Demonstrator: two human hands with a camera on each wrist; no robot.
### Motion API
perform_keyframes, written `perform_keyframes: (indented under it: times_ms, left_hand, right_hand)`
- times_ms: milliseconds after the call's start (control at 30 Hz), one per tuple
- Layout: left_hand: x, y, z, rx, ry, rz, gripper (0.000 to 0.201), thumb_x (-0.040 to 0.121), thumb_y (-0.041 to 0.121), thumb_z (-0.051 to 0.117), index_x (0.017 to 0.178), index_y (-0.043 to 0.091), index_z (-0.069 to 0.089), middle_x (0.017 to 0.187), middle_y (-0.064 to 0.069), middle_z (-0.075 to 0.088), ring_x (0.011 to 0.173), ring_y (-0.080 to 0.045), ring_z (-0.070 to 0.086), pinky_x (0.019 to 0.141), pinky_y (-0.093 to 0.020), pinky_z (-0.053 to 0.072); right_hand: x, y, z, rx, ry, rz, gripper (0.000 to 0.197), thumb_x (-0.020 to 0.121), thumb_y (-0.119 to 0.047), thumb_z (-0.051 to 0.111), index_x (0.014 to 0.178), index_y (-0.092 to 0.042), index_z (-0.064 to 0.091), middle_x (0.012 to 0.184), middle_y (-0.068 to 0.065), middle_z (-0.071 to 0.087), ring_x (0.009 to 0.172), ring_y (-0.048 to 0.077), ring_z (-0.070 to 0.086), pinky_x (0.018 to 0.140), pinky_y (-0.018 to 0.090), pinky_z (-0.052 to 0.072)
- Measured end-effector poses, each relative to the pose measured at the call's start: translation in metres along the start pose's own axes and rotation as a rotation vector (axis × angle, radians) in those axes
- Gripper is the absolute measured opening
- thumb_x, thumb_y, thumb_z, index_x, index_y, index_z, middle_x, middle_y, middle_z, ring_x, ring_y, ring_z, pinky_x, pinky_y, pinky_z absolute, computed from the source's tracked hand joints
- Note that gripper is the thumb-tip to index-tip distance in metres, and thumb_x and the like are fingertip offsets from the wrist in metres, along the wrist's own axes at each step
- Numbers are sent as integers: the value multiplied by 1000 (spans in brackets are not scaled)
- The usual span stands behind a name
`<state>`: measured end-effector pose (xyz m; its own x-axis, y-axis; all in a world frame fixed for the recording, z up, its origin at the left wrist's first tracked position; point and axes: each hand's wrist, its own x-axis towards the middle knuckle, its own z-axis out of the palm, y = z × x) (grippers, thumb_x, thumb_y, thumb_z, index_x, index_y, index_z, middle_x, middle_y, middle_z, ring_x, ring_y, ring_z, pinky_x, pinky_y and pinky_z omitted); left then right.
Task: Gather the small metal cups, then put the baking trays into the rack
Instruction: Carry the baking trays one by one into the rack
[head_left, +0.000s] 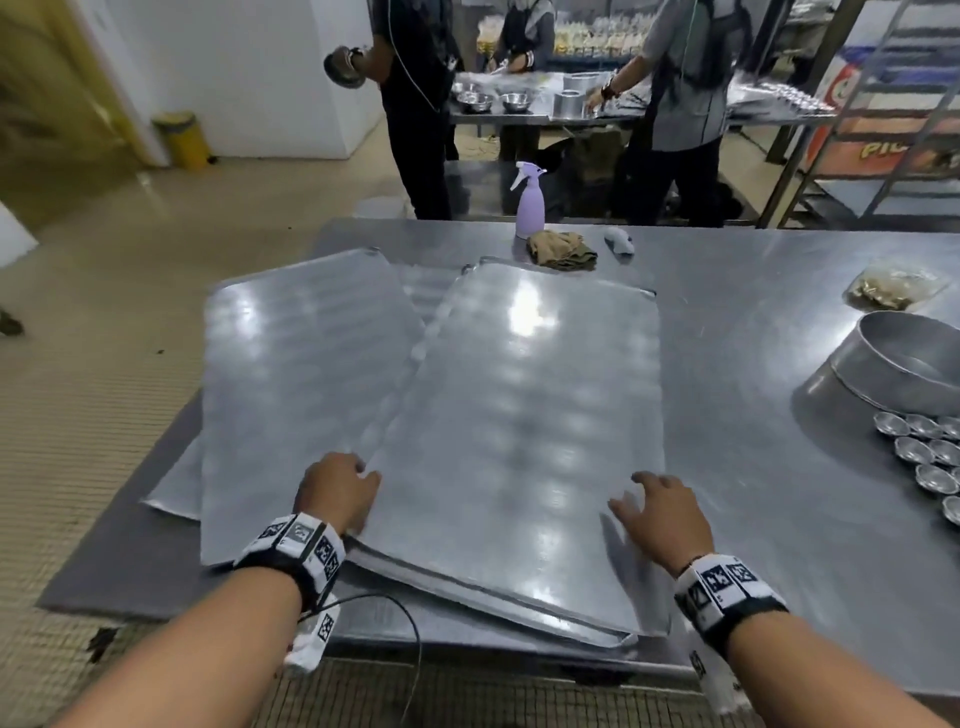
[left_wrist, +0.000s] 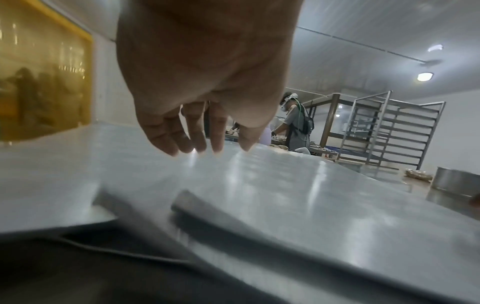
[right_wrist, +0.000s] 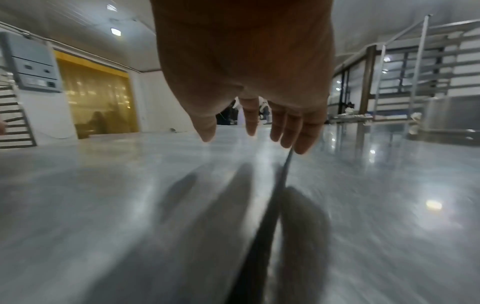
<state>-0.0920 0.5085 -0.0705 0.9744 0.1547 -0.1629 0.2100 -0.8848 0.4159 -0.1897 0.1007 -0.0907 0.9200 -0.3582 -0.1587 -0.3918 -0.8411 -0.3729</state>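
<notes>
Top baking tray (head_left: 524, 415) lies upside-down on the steel desk (head_left: 753, 364), overlapping a second tray (head_left: 301, 374) to its left; more tray edges (head_left: 467, 587) show under its near edge.

Left hand (head_left: 337, 491): released, fingers (left_wrist: 182, 133) extended and slightly spread, sitting at the top tray's near-left edge. Head view has it on or just over the edge; contact can't be confirmed. Nothing grasped.

Right hand (head_left: 662, 514): also released, fingers (right_wrist: 288, 125) straight and spread, over the near-right part of the same tray, close to its right edge (right_wrist: 283, 174). From the wrist view the fingertips look just above the metal, shadows right beneath. Nothing grasped.

Small metal cups (head_left: 924, 457) are clustered at the desk's right side, well apart from both hands, just in front of a large round pan (head_left: 904, 369).

Rack (left_wrist: 389, 131) stands beyond the desk, far right.

Spray bottle (head_left: 530, 200) and a cloth (head_left: 563, 249) at the far edge of the desk.
</notes>
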Motion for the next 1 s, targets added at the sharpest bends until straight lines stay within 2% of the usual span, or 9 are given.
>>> perform_keyframes:
  times_ms: [133, 267, 367, 433, 633, 733, 833, 933, 1000]
  left_hand:
    - [5, -4, -10, -13, -10, -19, 39, 88, 43, 67, 115, 16, 70, 117, -10, 70, 106, -30, 64, 89, -34, 51]
    - [6, 5, -5, -54, -146, -20, 48, 88, 37, 69, 128, 12, 62, 128, -12, 66, 114, -29, 63, 93, -31, 47]
    - [9, 10, -1, -56, -218, -6, 50, 88, 38, 67, 129, 11, 58, 131, -13, 63, 115, -31, 61, 94, -33, 48]
    - [16, 12, 1, -70, -236, -14, 50, 86, 41, 67, 126, 12, 58, 126, -13, 65, 109, -31, 62, 92, -35, 50]
    - [44, 22, 10, -240, -233, -35, 60, 86, 34, 69, 137, 8, 52, 133, -14, 60, 117, -31, 59, 93, -32, 45]
    - [62, 23, 15, -342, -236, -54, 56, 85, 32, 70, 134, 12, 53, 122, -7, 62, 112, -27, 59, 94, -33, 47]
    - [78, 27, 18, -430, -266, -45, 28, 88, 21, 70, 111, 18, 55, 93, 4, 59, 98, -23, 57, 86, -30, 44]
    - [100, 34, 20, -507, -309, -31, 58, 84, 27, 72, 136, 10, 54, 127, -9, 62, 109, -23, 58, 94, -33, 46]
    - [112, 39, 19, -545, -329, -34, 65, 88, 21, 73, 145, 6, 45, 136, -14, 55, 110, -23, 55, 90, -29, 42]
  right_hand:
    - [3, 17, 14, 66, -53, 150, 65, 86, -53, 62, 133, -12, 45, 131, 20, 49, 113, 38, 55, 90, 44, 52]
    - [-1, 17, 23, 226, -13, 232, 72, 91, -43, 63, 146, -5, 35, 141, 22, 49, 122, 38, 55, 97, 43, 47]
    - [-6, 12, 21, 390, 11, 273, 56, 90, -36, 65, 135, -9, 45, 128, 15, 61, 101, 31, 60, 84, 36, 47]
    - [-9, 10, 19, 432, -6, 291, 50, 91, -36, 63, 132, -12, 49, 124, 11, 64, 91, 26, 55, 80, 33, 43]
    - [-9, 8, 16, 515, 14, 330, 50, 92, -42, 60, 136, -22, 47, 122, 5, 65, 91, 23, 57, 81, 33, 44]
    - [-10, 4, 17, 517, 21, 340, 49, 94, -45, 59, 136, -24, 46, 125, 4, 64, 93, 21, 57, 82, 32, 44]
    - [-2, -2, 12, 462, 23, 391, 48, 96, -43, 58, 136, -19, 46, 125, 8, 64, 96, 27, 59, 81, 31, 42]
    - [11, -6, 10, 387, 26, 429, 48, 96, -41, 58, 134, -13, 49, 127, 12, 64, 109, 32, 62, 81, 32, 41]
    - [18, -7, 12, 379, 24, 448, 47, 96, -40, 59, 133, -12, 49, 128, 12, 64, 110, 33, 62, 81, 32, 41]
